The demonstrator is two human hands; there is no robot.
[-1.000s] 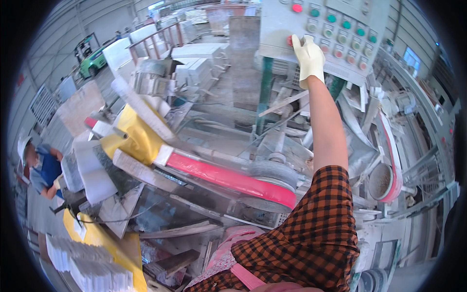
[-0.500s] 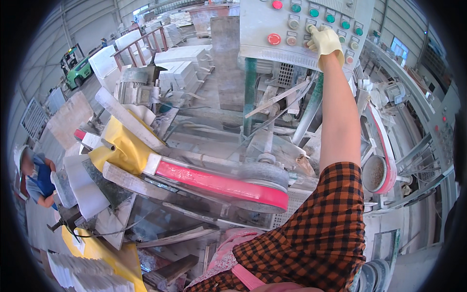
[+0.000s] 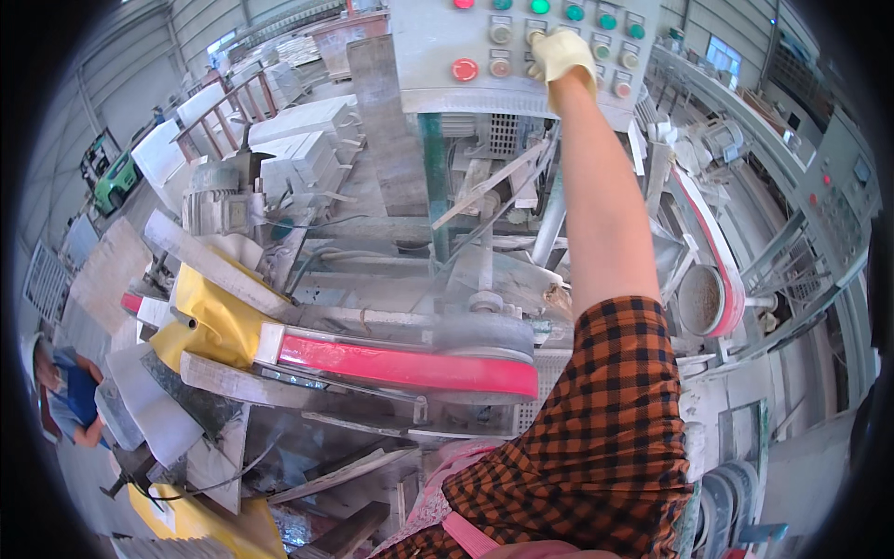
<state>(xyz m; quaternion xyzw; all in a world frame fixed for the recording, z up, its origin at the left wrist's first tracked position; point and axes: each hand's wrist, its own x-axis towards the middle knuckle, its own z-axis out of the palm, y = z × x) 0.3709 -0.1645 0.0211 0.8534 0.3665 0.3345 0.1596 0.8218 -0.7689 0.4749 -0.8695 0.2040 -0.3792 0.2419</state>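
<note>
Right hand (image 3: pixel 564 61) at control panel (image 3: pixel 426 58); labels (image 3: pixel 501 20) (tiny) unreadable.

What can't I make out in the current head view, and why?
Right hand: fingertips hidden behind the hand itself, head view.
Control panel: top cut off by the upper edge, head view.
Panel labels: too small and blurred to read, head view.
Left hand: out of the head view entirely.

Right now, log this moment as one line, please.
Right hand: gloved, at buttons on control panel | left hand: out of view | one green button: looks lit | red belt: below panel in picture
</note>
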